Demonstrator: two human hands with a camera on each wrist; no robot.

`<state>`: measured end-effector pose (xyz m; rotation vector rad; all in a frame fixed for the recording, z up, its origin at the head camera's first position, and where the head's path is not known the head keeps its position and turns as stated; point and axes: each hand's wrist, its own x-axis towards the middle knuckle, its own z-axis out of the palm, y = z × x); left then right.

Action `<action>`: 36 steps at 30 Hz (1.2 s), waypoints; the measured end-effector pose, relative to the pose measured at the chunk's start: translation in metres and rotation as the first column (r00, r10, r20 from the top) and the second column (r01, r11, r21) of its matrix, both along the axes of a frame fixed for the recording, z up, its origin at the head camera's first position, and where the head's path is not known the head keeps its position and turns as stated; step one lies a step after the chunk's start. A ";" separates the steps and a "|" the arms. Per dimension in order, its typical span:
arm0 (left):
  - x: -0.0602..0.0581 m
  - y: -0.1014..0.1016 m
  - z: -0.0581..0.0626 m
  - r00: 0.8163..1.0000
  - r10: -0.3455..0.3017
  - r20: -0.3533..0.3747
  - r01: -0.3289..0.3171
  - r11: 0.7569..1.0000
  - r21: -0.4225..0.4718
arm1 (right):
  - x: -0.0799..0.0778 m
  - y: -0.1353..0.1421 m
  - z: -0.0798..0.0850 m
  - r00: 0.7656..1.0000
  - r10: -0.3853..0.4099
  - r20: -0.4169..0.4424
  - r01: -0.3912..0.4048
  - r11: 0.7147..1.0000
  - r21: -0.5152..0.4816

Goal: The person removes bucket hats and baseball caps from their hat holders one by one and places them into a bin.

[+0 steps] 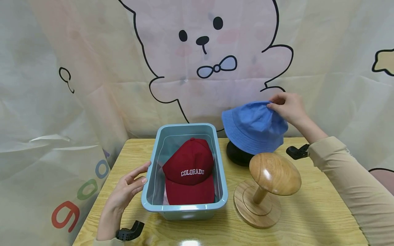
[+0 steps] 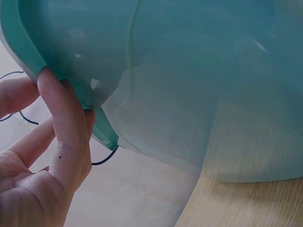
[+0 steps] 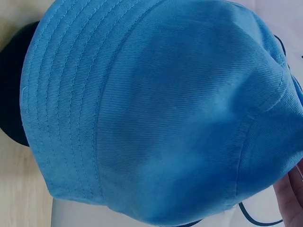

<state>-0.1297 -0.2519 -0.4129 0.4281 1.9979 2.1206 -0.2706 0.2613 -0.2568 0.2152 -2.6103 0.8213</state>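
My right hand (image 1: 290,107) pinches the crown of a blue bucket hat (image 1: 253,124). The hat hangs tilted over a black round base (image 1: 238,155), hiding whatever stands above that base. In the right wrist view the stitched brim of the hat (image 3: 66,104) fills the left side, and only fingertips show at the right edge. My left hand (image 1: 124,189) holds the left rim of a light blue plastic bin (image 1: 184,207); the left wrist view shows bent fingers (image 2: 61,113) tucked against the underside of its lip. Inside the bin lies a dark red baseball cap (image 1: 191,171) lettered COLORADO.
A wooden hat stand (image 1: 274,174) with a mushroom-shaped top and a round base stands bare to the right of the bin, in front of the blue hat. Everything rests on a light wooden table (image 1: 311,212). Behind hangs a cloth backdrop (image 1: 101,85) with a cartoon bear.
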 end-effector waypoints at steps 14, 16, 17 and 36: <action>0.000 0.000 -0.001 1.000 -0.012 -0.003 0.012 1.000 0.008 | 0.003 0.001 0.011 0.998 -0.032 -0.045 0.029 0.997 -0.065; 0.000 0.000 -0.001 1.000 -0.015 -0.004 0.015 1.000 0.011 | 0.004 0.001 0.013 0.998 -0.034 -0.053 0.030 0.997 -0.073; 0.000 0.000 -0.001 1.000 -0.016 -0.004 0.016 1.000 0.011 | 0.004 0.001 0.014 0.998 -0.033 -0.058 0.029 0.997 -0.078; 0.000 0.000 0.000 1.000 0.008 0.001 -0.008 1.000 -0.004 | 0.014 -0.002 0.036 0.994 -0.025 -0.110 0.009 0.990 -0.143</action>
